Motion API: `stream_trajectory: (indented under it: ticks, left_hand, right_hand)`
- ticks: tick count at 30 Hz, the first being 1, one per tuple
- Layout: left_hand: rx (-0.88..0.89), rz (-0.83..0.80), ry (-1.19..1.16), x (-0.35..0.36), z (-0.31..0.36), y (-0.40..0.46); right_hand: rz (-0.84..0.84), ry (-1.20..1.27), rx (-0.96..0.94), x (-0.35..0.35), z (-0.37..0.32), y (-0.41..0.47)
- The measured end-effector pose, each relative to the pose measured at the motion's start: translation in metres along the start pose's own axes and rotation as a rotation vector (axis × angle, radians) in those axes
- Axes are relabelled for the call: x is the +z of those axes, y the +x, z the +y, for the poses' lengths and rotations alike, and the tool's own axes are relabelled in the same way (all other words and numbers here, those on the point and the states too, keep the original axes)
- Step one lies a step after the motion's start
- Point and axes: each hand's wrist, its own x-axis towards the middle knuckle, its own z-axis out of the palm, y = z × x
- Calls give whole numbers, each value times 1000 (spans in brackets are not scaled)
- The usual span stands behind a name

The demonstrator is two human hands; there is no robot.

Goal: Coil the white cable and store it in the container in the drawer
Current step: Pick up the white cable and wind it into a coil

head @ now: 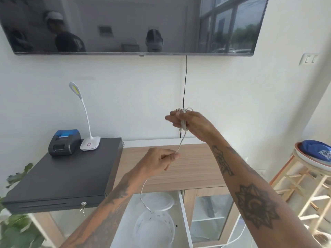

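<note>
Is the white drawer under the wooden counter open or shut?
Open. The white drawer is pulled out from under the wooden counter, so the round clear plastic container inside it shows from above.

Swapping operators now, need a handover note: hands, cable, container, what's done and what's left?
Right hand: raised, white cable looped around it in several turns.
Left hand: pinching the free strand below, feeding it up.
Loose tail hangs from the left hand down over the open drawer, its end at the clear container.
Done: most of the coil wound.
Left: wind the tail, slip the coil off, place it in the container.
</note>
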Motion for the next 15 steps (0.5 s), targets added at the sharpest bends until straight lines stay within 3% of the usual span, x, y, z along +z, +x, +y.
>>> stream_trajectory:
  ticks: [2, 4, 7, 15]
  left_hand:
    - [47, 70, 86, -21, 8, 6]
    - [110, 143, 177, -45, 20, 18]
    - [150, 213, 177, -70, 36, 35]
    - [25, 325, -192, -62, 37, 53]
  right_hand:
    - [-18, -242, 138, -3, 15, -4]
    - [-126, -312, 258, 7, 27, -11]
    - [-237, -129, 263, 28, 30, -19]
    - [-237, 120, 91, 38, 6, -21]
